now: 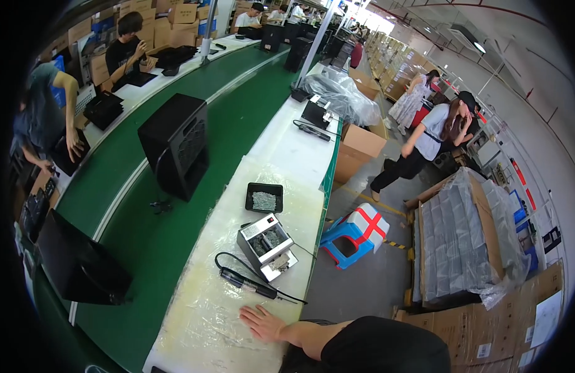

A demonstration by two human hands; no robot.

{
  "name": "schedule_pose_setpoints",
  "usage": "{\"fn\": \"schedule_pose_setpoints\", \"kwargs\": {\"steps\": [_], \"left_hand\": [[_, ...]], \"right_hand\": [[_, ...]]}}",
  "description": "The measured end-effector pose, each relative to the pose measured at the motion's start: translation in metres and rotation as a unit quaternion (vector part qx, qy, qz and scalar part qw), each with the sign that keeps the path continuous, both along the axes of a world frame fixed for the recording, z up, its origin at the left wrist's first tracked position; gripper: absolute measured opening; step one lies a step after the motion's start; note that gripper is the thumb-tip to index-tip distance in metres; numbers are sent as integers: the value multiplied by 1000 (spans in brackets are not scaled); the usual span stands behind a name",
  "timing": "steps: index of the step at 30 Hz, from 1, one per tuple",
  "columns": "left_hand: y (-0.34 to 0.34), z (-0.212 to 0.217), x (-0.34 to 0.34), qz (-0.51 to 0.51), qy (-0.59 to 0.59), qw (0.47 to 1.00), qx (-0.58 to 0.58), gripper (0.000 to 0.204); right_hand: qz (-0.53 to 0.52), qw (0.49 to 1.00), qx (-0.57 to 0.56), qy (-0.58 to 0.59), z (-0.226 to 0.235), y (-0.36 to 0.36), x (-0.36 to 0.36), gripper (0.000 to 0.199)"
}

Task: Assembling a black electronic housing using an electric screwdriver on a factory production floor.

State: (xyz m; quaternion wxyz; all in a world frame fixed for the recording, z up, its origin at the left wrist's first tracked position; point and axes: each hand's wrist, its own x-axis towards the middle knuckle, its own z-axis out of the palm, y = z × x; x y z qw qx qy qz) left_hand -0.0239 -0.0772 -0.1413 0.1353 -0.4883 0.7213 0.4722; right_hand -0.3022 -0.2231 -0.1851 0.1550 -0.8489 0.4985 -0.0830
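Note:
My right hand (262, 323) lies flat on the plastic-covered white bench, palm down, fingers spread, holding nothing. My left hand is out of view. Just beyond the fingers lies a black electric screwdriver (247, 283) with a looped cable, touched by neither hand. Past it stands a grey metal screw feeder (265, 247), small screws visible in its open top. Farther along, a black plastic tray (247, 198) holds a heap of small silvery screws.
Left of the bench (206, 317) runs a green conveyor (237, 130) carrying black computer cases (175, 146). A blue-and-white stool (349, 239) stands on the right, near a wrapped pallet load (452, 242). An open carton (356, 155) sits beside the bench. Other people work across the line.

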Motion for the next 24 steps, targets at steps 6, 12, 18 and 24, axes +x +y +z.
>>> {"fn": "schedule_pose_setpoints", "kwargs": {"steps": [6,12,18,24], "left_hand": [[1,14,21,-7,17,1000,-3,24],[-1,28,32,9,40,999,-15,24],[-9,34,25,33,77,996,-35,24],[-20,44,18,30,113,992,-51,25]], "right_hand": [[4,1000,-10,0,5,-3,3,62],[0,1000,-29,-12,4,-5,3,58],[9,1000,-20,21,10,-6,5,56],[0,999,-32,14,11,-5,3,53]]}}
